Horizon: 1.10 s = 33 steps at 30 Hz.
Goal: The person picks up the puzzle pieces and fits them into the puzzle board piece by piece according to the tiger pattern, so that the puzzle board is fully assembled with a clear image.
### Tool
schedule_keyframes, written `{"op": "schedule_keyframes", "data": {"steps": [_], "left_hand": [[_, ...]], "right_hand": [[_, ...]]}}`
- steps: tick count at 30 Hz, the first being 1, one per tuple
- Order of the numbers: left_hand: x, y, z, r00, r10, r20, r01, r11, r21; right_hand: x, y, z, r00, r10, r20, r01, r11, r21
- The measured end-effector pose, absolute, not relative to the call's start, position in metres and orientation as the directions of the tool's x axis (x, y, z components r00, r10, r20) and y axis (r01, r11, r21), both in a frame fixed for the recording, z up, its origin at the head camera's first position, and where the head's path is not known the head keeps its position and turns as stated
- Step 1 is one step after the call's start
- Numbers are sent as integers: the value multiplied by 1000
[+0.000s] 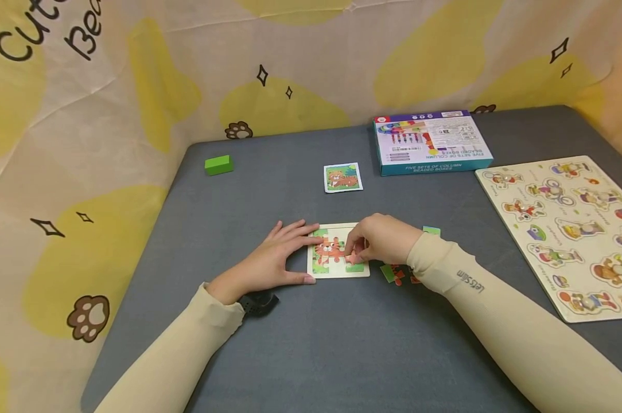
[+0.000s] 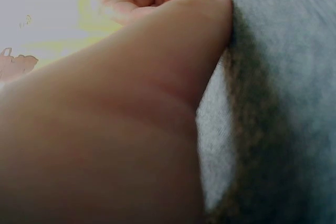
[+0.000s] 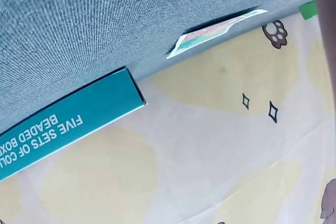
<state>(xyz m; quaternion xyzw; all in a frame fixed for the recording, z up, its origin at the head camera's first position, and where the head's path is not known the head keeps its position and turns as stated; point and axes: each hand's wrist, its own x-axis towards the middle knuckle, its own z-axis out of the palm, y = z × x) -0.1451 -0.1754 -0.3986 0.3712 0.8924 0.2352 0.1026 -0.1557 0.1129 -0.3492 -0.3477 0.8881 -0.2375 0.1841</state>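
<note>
A small white-framed jigsaw tray (image 1: 342, 276) lies on the grey table, partly filled with orange-and-green pieces that form an animal. My left hand (image 1: 277, 255) rests at its left side, fingers straight across the upper left corner and thumb at the lower left one. Over the tray's right half, my right hand (image 1: 388, 238) pinches a puzzle piece (image 1: 353, 260) between thumb and fingers, low against the tray. Its fingers partly hide that piece. Loose puzzle pieces (image 1: 391, 274) lie right of the tray, partly under the right wrist. The left wrist view is mostly the left thumb (image 2: 173, 51).
Behind the tray lies a square picture card (image 1: 343, 178) of an orange animal. A flat beaded-boxes carton (image 1: 435, 143) sits at the back, a large wooden figure board (image 1: 543, 229) at the right. A green block (image 1: 219, 165) stands at the back left, before a patterned cloth (image 1: 311, 63).
</note>
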Motion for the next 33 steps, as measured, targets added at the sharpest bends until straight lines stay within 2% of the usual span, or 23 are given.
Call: {"op": "schedule_keyframes", "data": {"steps": [13,16,20,23,27,33], "left_hand": [[-143,-178,-399,-709,705,-11,606,617,502],[-142,-178,-399,-711,703,-19,600,621,504],[-141,-177,-399,-708,706,-23,602,620,504],[-142,-177,-399,-708,706,-21,603,620,502],[-143,-177,-400,-708,706,-24,604,623,497],[-144,-176,-400,-706,708,-26,607,623,493]], "right_hand": [[-151,109,-344,-715,-680,-163,-540,685,-489],[-148,119,-333,-725,-659,-198,-554,730,-400],[-141,135,-321,-755,-570,-325,-532,821,-205],[-138,136,-321,-752,-529,-393,-528,841,-120],[-137,131,-325,-748,-515,-419,-527,844,-96],[-138,127,-326,-705,-575,-415,-553,812,-186]]}}
